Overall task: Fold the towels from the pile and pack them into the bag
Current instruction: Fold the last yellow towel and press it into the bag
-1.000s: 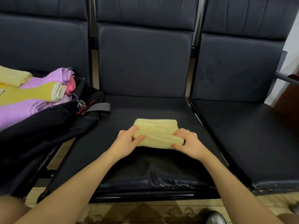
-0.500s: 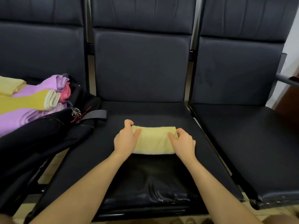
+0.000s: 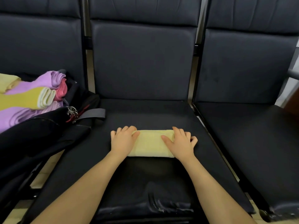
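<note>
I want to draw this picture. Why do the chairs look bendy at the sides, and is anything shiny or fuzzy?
In the head view, the wide lens bows the chair backs outward toward the edges; light glints off the creased front of the middle seat; the pale yellow towel under the left hand and right hand looks soft, its weave hardly showing.

single head-worn view, wide-angle, looking forward and down from close above the middle seat (image 3: 145, 120) of a row of dark chairs. both forearms enter from the bottom edge; seat backs fill the top, a bag (image 3: 40, 135) sits at left.
</note>
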Motion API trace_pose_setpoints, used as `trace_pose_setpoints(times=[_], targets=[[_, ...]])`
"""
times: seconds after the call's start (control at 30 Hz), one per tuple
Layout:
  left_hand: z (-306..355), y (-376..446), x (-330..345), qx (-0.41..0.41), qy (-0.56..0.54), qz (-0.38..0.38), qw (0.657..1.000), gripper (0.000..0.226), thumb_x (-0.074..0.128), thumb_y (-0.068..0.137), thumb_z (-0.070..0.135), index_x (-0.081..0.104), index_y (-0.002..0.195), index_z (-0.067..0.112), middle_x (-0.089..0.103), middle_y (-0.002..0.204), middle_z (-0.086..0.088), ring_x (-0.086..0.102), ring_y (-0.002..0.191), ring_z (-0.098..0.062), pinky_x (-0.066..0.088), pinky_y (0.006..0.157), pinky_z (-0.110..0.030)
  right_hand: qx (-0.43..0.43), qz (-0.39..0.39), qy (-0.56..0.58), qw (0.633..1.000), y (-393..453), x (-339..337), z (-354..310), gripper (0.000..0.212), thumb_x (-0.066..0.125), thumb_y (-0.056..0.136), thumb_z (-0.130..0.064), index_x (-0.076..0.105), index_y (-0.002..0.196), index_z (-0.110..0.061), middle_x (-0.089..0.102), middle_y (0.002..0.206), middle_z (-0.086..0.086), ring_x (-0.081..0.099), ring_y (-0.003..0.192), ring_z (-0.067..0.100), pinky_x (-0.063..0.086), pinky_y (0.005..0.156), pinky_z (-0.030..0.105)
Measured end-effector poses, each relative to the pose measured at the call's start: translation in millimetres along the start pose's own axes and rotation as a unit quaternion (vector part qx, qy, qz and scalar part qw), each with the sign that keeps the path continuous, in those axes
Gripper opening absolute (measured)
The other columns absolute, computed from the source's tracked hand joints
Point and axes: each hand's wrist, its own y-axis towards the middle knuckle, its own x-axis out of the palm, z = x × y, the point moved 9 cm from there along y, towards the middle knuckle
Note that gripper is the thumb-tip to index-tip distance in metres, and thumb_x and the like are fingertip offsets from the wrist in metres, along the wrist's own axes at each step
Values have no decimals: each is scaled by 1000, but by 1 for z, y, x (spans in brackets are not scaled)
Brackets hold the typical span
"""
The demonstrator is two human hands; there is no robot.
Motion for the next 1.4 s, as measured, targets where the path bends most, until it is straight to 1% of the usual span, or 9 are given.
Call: trace_pose_setpoints(times=[0.17,0.33,0.5,0.6,0.73,0.9,1.03,1.17,1.4], targets=[[-4,-3,-3,-16,37,6,999,34,32,100,48,53,113,25,59,110,5,45,105,-20,20,81,-32,13,-5,-8,1000,-3,2,0,57,41,94,-58,46,134,-17,50,132,1,37,127,24,12,110,42],[-3,-15,-9,-22,48,3,999,32,32,100,46,50,115,23,59,112,3,49,106,-20,27,88,-33,-1,-16,-15,1000,-12,1,-12,48,44,96,-51,46,130,-18,50,130,0,38,126,23,16,109,41],[-9,-33,-24,-31,10,11,999,26,34,101,40,49,111,21,58,110,1,55,101,-19,28,89,-33,-28,-23,55,998,-26,-7,-25,34,46,97,-45,45,119,-18,58,91,-7,54,98,17,18,104,36],[-16,-50,-37,-44,-59,21,997,22,36,101,36,48,107,19,54,110,1,55,96,-20,25,86,-32,-36,-22,119,992,-37,-13,-33,35,47,98,-41,44,121,-15,52,75,-11,47,83,13,15,104,31],[-26,-72,-64,-38,-107,49,992,15,41,100,34,46,100,19,53,109,0,54,98,-21,29,86,-31,-53,-17,149,987,-57,-33,-52,35,46,99,-40,43,123,-15,51,81,-8,38,85,12,20,102,31],[-31,-96,-121,-23,-113,120,986,24,44,100,32,53,107,11,54,109,-4,53,99,-29,34,83,-36,-81,10,209,974,-78,-70,-86,30,49,97,-40,44,116,-18,44,77,-16,44,89,14,20,96,30],[-45,-103,-166,-20,-101,166,981,26,44,100,31,54,112,11,55,114,-7,54,103,-31,35,90,-41,-101,25,260,960,-88,-91,-121,26,52,95,-39,45,112,-19,45,78,-17,42,90,12,17,87,27],[-71,-96,-207,-11,-98,222,970,22,46,99,28,56,107,9,57,107,-9,56,98,-29,38,86,-42,-132,37,278,951,-85,-110,-169,21,52,95,-38,43,104,-21,46,77,-17,41,79,8,17,86,28],[-134,-39,-261,-59,-46,271,960,30,46,99,28,55,117,5,55,115,-15,52,105,-36,35,86,-43,-162,26,332,929,-35,-113,-262,20,52,95,-39,43,101,-23,42,79,-19,40,88,11,18,87,29]])
